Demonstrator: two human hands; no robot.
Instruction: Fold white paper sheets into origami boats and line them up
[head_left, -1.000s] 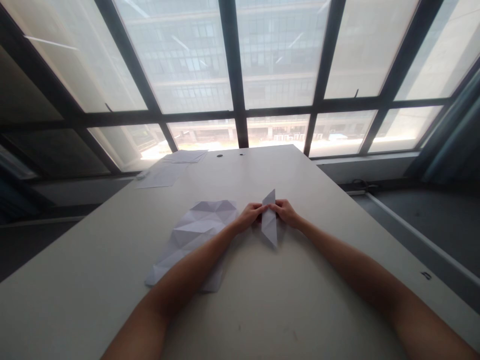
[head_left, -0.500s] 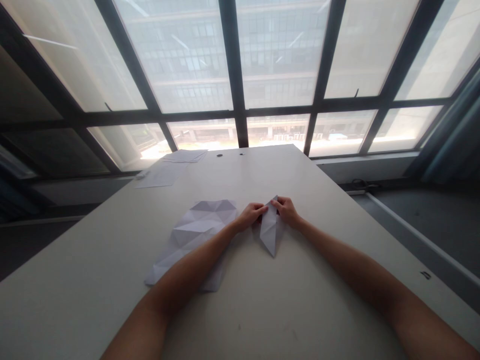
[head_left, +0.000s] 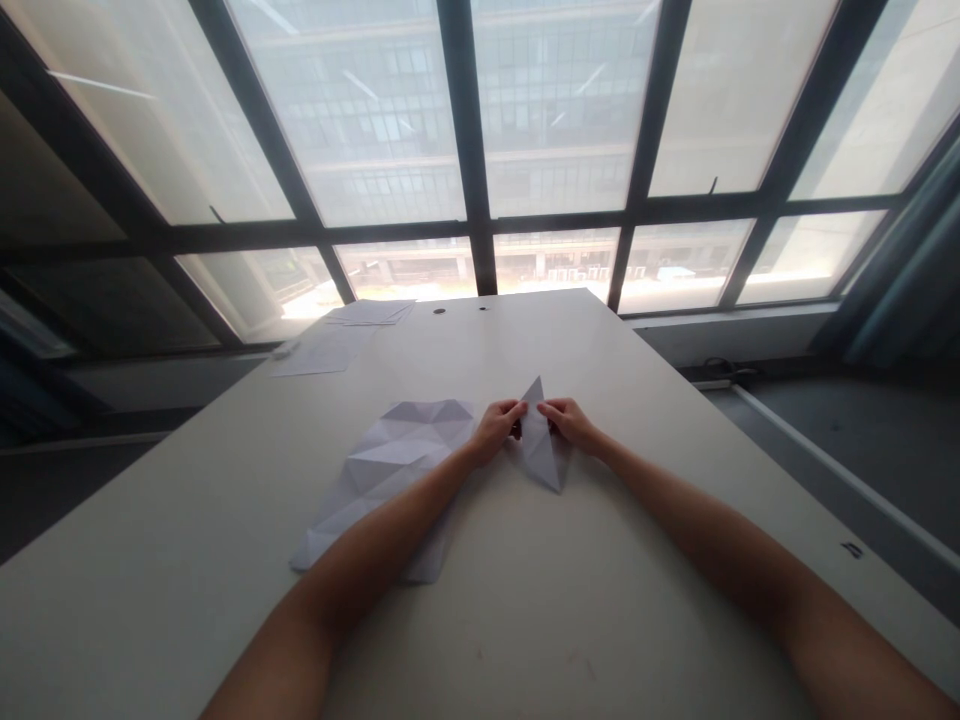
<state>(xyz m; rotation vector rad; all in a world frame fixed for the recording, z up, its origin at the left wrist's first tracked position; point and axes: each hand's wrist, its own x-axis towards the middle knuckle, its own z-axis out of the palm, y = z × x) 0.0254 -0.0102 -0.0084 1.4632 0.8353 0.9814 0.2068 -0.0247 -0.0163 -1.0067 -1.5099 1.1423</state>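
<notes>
Between my two hands is a piece of folded white paper [head_left: 537, 440], narrow and pointed at its top and bottom ends. My left hand [head_left: 498, 426] pinches its left edge with the thumb on the near face. On the opposite edge, my right hand [head_left: 571, 420] grips it the same way. The fingers behind the paper are partly hidden. A creased white sheet [head_left: 397, 450] with many fold lines lies on the table, partly covered by my left forearm.
The white table [head_left: 660, 540] reaches to the large windows. Several flat paper sheets [head_left: 319, 352] lie at its far left. Two small dark spots [head_left: 439, 311] mark the far end, and a small dark item [head_left: 852, 550] is near the right edge.
The folded paper has tilted and shifted slightly away from me; its lower point has swung to the right and its upper point to the left. Both hands still hold it.
</notes>
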